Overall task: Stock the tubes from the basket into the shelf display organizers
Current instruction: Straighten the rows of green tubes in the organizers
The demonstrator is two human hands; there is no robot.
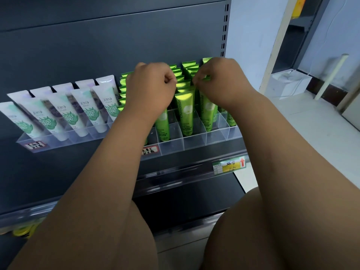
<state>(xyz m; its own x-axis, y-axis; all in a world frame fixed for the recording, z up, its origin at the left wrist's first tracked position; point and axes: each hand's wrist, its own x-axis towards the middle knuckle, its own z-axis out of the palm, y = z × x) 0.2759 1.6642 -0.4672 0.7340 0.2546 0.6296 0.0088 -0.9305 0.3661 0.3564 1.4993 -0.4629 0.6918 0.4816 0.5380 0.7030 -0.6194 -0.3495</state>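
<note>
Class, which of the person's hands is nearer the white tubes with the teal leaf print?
Left. The left hand sits just right of the white leaf-print plastic tubes; the right hand is farther right, at the green Chamomile tubes.

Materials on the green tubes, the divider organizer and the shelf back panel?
green tubes: likely soft plastic laminate, metallic gloss; bright streaky glare, flat crimped tops.
organizer: clear rigid plastic, probably acrylic; see-through walls, sharp edges.
back panel: looks like painted sheet metal, matte dark grey; only a dull sheen.
</note>
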